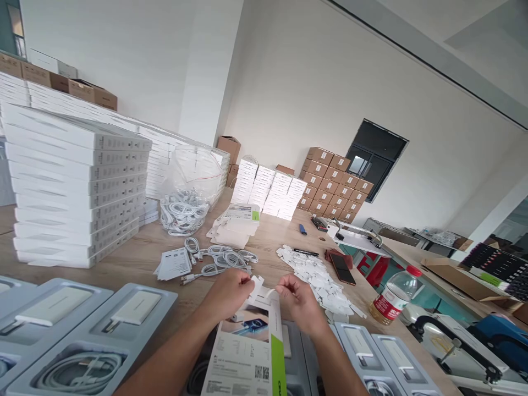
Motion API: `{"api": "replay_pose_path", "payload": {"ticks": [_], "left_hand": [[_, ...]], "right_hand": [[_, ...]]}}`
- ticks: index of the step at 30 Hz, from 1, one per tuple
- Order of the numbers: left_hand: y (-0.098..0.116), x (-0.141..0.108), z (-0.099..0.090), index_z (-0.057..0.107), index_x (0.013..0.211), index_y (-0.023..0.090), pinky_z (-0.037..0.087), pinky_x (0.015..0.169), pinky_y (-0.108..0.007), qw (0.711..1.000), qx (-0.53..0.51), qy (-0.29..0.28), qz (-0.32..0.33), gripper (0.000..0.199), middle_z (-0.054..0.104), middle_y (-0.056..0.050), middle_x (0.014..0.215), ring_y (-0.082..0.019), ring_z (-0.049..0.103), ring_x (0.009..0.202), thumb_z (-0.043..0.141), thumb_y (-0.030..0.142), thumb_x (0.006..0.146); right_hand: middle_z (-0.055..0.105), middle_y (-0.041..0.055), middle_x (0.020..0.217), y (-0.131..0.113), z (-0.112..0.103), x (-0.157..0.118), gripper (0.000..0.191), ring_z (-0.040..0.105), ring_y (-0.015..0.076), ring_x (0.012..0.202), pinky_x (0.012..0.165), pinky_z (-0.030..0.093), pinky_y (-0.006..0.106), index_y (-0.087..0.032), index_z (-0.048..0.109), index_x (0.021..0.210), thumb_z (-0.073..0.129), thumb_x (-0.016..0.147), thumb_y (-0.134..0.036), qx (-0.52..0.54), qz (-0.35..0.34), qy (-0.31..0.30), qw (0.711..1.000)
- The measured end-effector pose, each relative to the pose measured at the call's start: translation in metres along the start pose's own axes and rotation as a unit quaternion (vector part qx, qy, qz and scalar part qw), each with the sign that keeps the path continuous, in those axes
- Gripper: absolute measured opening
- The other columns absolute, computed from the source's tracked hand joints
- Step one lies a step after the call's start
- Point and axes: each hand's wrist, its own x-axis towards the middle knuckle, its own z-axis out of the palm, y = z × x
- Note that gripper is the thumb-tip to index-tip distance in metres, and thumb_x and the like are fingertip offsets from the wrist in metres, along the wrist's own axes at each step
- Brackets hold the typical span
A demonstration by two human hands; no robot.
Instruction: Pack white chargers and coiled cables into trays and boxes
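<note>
A printed carton (243, 352) with a green side strip lies in front of me over grey trays, its far end toward the table's middle. My left hand (231, 291) is closed on a white flap at the carton's far left corner. At the far right corner my right hand (299, 300) pinches another small white flap. Grey trays (140, 335) at left hold white power banks and coiled cables; more trays (363, 352) stand at right. A pile of white paper pieces (317, 275) lies beyond my right hand.
Stacked white boxes (78, 187) stand at left, beside a bag of cables (183, 212). Loose cables (225, 258), leaflets (174, 264) and flat cartons (235, 225) lie mid-table. A phone (342, 268) and a red-capped bottle (396, 294) are at right.
</note>
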Motion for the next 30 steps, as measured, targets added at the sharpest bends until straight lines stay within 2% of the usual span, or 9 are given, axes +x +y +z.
{"api": "replay_pose_path", "payload": {"ticks": [4,6,11,16,20,22,24,27,30], "left_hand": [[-0.004,0.004,-0.001,0.029,0.052,0.023,0.018,0.051,-0.029,0.999,-0.001,-0.002,-0.032,0.031,0.028,0.006,0.047,-0.012,0.03,0.046,0.049,0.031,0.073],[-0.004,0.005,-0.001,0.028,0.052,0.023,0.018,0.052,-0.029,0.999,-0.012,-0.013,-0.029,0.032,0.027,0.006,0.047,-0.012,0.031,0.046,0.05,0.033,0.073],[-0.002,0.003,-0.002,0.026,0.054,0.023,0.017,0.053,-0.028,0.998,-0.048,-0.032,-0.009,0.037,0.023,0.006,0.051,-0.012,0.026,0.049,0.05,0.039,0.076],[-0.001,0.0,0.0,0.028,0.054,0.023,0.019,0.054,-0.028,0.996,-0.08,-0.028,0.001,0.039,0.023,0.006,0.053,-0.012,0.026,0.052,0.049,0.044,0.079],[0.002,-0.001,0.004,0.028,0.054,0.023,0.019,0.054,-0.028,0.995,-0.094,-0.032,0.026,0.04,0.022,0.006,0.054,-0.012,0.025,0.053,0.049,0.044,0.081],[0.004,-0.001,0.006,0.031,0.052,0.023,0.019,0.053,-0.028,0.995,-0.091,-0.034,0.034,0.041,0.023,0.006,0.053,-0.012,0.027,0.053,0.049,0.044,0.082],[0.006,-0.002,0.005,0.041,0.052,0.022,0.023,0.054,-0.027,0.995,-0.091,-0.039,0.023,0.039,0.032,0.005,0.053,-0.013,0.035,0.053,0.052,0.046,0.081],[0.006,-0.003,0.002,0.068,0.076,0.02,0.037,0.063,-0.026,0.992,-0.119,-0.043,-0.011,0.022,0.062,0.001,0.072,-0.018,0.057,0.07,0.063,0.041,0.073],[0.004,-0.001,-0.002,0.063,0.123,0.019,0.043,0.072,-0.027,0.985,-0.162,-0.033,-0.047,0.058,0.071,-0.003,0.095,-0.021,0.063,0.083,0.067,0.031,0.066]], "right_hand": [[0.06,-0.0017,0.059,0.021,-0.008,0.008,0.022,0.052,0.0158,0.056,0.055,0.042,0.028,-0.022,0.06,0.069,0.058,0.081,-0.04,-0.055,0.027,0.122,0.991],[0.065,-0.0007,0.058,0.031,-0.01,0.009,0.014,0.056,0.0176,0.055,0.056,0.043,0.029,-0.023,0.062,0.065,0.063,0.075,-0.033,-0.085,0.039,0.148,0.985],[0.076,0.0042,0.073,0.036,-0.009,0.007,0.007,0.067,0.0242,0.071,0.065,0.05,0.035,-0.025,0.072,0.07,0.066,0.071,-0.028,-0.103,0.04,0.141,0.984],[0.075,0.0059,0.087,0.008,-0.003,0.003,0.031,0.067,0.0235,0.079,0.069,0.051,0.034,-0.023,0.076,0.088,0.059,0.086,-0.049,-0.05,0.004,0.059,0.997],[0.071,0.0063,0.098,-0.012,0.01,-0.003,0.022,0.063,0.0257,0.1,0.091,0.048,0.038,-0.026,0.077,0.087,0.071,0.078,-0.045,-0.035,-0.048,0.045,0.997],[0.071,0.0059,0.096,-0.015,0.014,-0.003,0.017,0.062,0.0253,0.1,0.093,0.047,0.039,-0.025,0.075,0.083,0.073,0.077,-0.041,-0.02,-0.044,0.051,0.998],[0.072,0.0056,0.091,-0.014,0.013,-0.003,0.019,0.064,0.0234,0.092,0.086,0.05,0.036,-0.023,0.071,0.081,0.068,0.081,-0.042,0.025,-0.022,0.055,0.998],[0.07,0.0034,0.078,-0.008,0.006,-0.002,0.027,0.068,0.0205,0.076,0.069,0.052,0.031,-0.021,0.062,0.085,0.063,0.084,-0.047,0.107,0.0,0.11,0.988],[0.069,0.0017,0.071,-0.002,-0.001,-0.003,0.025,0.068,0.0193,0.068,0.063,0.05,0.029,-0.02,0.06,0.088,0.062,0.085,-0.045,0.087,-0.017,0.166,0.982]]}}
